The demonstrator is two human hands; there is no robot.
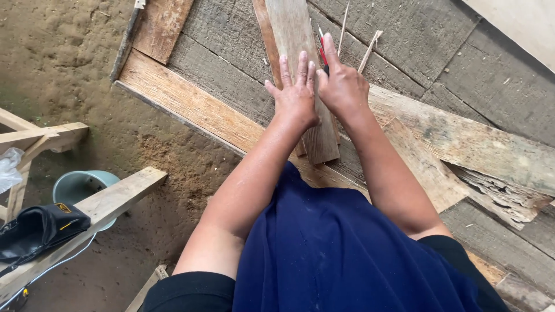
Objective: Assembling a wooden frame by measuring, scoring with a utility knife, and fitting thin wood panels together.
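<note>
A big table of old grey boards (231, 34) carries the wood. A long narrow plank (300, 52) lies flat on it, beside wide pale boards (462, 138) and what may be thin sticks (370, 49).

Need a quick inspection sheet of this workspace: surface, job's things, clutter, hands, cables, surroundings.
Surface: rough grey plank bench, with overlapping boards.
Job's things: narrow board lying lengthwise under both hands; red pencil beside it.
Clutter: thin wood slivers; a split board at right.
Hands: left hand flat on the board, fingers spread; right hand beside it, at the pencil.
Cables: white cord low at left.
Surroundings: sawdust floor, green bucket, black pouch on a wooden frame.
</note>
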